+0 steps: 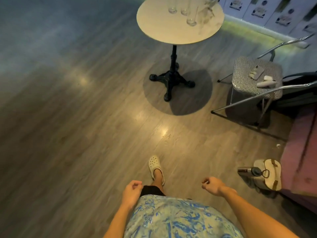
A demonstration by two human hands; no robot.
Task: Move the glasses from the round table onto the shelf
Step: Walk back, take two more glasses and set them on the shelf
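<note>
A round pale table (pixel 171 30) on a black iron pedestal stands ahead at the top of the view. On its far half stand several clear tall glasses: one at the left (pixel 172 9), one beside it (pixel 185 10), one nearer the front (pixel 191 20); more glassware at the right is blurred. My left hand (pixel 131 192) and my right hand (pixel 211 185) hang low in front of my body, far from the table, both loosely curled with nothing in them. No shelf is in view.
A chrome chair (pixel 257 76) with a checkered seat holding a phone and small white items stands right of the table. A bag and a bottle (pixel 267 174) lie on the floor beside a purple sofa (pixel 303 152). Wooden floor stretches to the left.
</note>
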